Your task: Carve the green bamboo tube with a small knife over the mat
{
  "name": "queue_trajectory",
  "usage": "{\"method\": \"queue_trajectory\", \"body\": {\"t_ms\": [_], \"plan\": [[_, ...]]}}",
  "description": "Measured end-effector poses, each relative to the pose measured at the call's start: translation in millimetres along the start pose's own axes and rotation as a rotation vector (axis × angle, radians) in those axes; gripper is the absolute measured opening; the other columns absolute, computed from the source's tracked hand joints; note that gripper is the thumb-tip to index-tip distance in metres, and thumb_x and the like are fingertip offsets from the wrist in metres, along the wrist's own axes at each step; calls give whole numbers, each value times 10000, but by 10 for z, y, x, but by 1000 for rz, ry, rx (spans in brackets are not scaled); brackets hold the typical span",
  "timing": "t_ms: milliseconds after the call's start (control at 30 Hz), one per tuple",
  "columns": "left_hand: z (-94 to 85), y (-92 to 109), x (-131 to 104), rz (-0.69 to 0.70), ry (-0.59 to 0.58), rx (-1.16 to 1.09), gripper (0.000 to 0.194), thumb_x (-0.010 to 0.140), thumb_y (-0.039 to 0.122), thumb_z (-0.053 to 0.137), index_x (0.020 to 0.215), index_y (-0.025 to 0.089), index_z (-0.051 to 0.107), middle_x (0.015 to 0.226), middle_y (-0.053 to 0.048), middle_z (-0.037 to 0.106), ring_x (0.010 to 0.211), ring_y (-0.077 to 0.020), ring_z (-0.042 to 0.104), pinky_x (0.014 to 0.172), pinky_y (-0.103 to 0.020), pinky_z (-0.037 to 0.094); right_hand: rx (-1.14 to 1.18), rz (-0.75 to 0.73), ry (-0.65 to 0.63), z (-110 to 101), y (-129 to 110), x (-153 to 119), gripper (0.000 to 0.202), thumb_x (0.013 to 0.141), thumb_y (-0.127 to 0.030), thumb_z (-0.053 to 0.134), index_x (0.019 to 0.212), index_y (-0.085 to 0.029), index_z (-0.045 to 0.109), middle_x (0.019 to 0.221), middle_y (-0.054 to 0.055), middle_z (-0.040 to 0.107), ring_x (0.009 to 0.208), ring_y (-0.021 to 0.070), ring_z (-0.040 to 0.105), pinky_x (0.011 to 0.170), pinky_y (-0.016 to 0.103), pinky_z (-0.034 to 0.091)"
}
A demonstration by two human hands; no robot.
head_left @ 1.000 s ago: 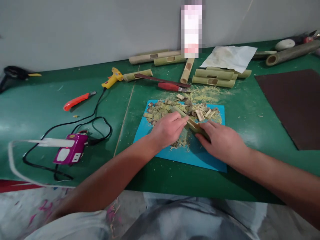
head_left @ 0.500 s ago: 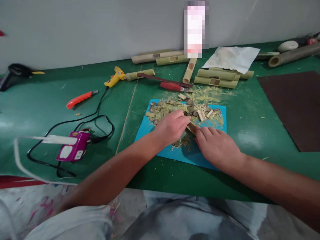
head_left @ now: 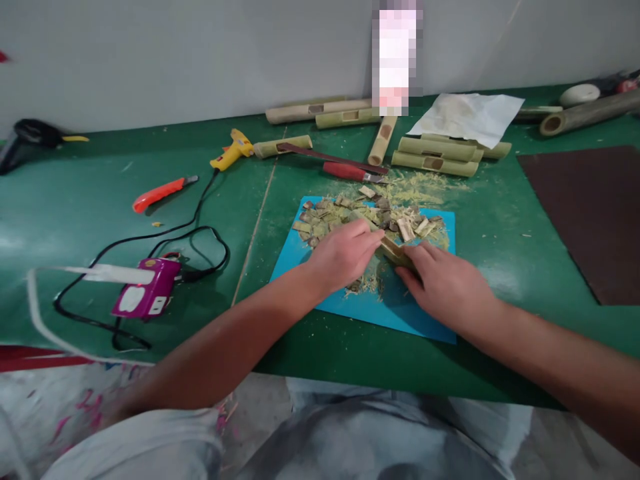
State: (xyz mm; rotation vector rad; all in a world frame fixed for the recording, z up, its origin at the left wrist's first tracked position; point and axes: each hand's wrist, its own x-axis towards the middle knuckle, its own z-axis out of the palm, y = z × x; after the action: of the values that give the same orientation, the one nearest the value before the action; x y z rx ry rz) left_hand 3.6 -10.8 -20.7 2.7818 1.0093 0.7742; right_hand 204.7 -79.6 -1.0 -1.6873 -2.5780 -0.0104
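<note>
A bamboo tube (head_left: 393,249) with a cut-out slot lies at a slant between my hands, above a blue mat (head_left: 295,257). Around its left part my left hand (head_left: 346,249) is closed, fingertips at the edge of the slot. My right hand (head_left: 443,280) grips the near right end, thumb below and fingers over the top. Bamboo chips (head_left: 320,223) and shavings cover the far half of the mat. Just beyond the mat lies a red-handled knife (head_left: 345,171), beside a long dark flat strip (head_left: 330,157).
Several slotted bamboo tubes (head_left: 435,148) lie at the back, partly under a white paper (head_left: 465,117). To the left are a yellow glue gun (head_left: 233,151), an orange utility knife (head_left: 163,195) and a purple power adapter (head_left: 147,288) with cords. A brown board (head_left: 585,213) lies at right.
My right hand has shifted slightly right along the bamboo tube, its fingers lifting a little, so more of the slot shows. My left hand stays almost where it was.
</note>
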Motion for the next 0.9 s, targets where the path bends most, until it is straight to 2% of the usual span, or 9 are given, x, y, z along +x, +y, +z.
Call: {"method": "queue_trajectory", "body": {"t_ms": [133,200,300,467,567,633,767,833,900], "plan": [[-15,8,3,0,-23,-33,361,1058,275,375,960,137,693,828,-54,595,741,-139,587,686,-266,487,-175,-169,52,-11,-73,-33,343,948,-60,381,1162,-92,648,871,105,694,773,198,622,603,314,352],[-23,9,-6,1,-33,-20,354,1059,281,370,1020,140,693,832,-53,597,739,-142,587,677,-266,487,-147,-144,73,-6,-62,-38,276,978,-158,423,1104,-112,663,845,92,686,771,202,620,604,311,355],[-25,6,-20,-1,-15,-1,338,1057,288,389,1135,133,680,828,-53,601,742,-151,591,659,-268,487,-62,-49,29,15,-13,-33,288,994,-308,475,1120,-122,655,969,103,704,768,194,622,602,307,366],[-21,5,-9,3,-3,-43,340,1051,266,399,994,123,703,836,-61,613,751,-148,607,676,-268,498,-128,-148,57,33,2,-27,277,984,-184,446,1159,-107,648,879,93,696,804,204,632,630,307,366],[-31,10,-10,14,6,-33,339,1049,273,401,1026,117,701,815,-55,602,729,-149,601,659,-270,492,-1,-48,41,20,24,-16,262,983,-307,498,1099,-135,659,934,81,706,753,185,623,601,297,366],[-33,12,-14,11,7,-34,326,1049,277,404,1060,125,693,816,-49,603,729,-146,600,658,-268,491,10,-32,57,14,25,-18,262,978,-310,510,1097,-132,661,938,80,709,733,179,619,592,294,365],[-14,6,-18,-5,11,-55,335,1051,277,398,978,136,693,839,-56,616,753,-143,606,677,-267,501,-136,-178,129,27,-7,-41,285,964,-112,425,1117,-102,665,827,82,686,750,186,619,610,305,346],[-4,2,-22,-5,10,-50,340,1052,281,394,985,136,694,839,-57,613,751,-143,606,673,-267,502,-98,-162,155,41,6,-44,244,982,-197,455,1059,-122,674,818,76,679,734,186,610,606,306,343],[2,-1,-28,2,10,-43,330,1051,286,400,1046,137,695,838,-55,612,746,-144,606,667,-266,503,-14,-90,118,54,35,-40,253,981,-302,503,1071,-134,669,887,77,695,722,177,607,588,299,343]]}}
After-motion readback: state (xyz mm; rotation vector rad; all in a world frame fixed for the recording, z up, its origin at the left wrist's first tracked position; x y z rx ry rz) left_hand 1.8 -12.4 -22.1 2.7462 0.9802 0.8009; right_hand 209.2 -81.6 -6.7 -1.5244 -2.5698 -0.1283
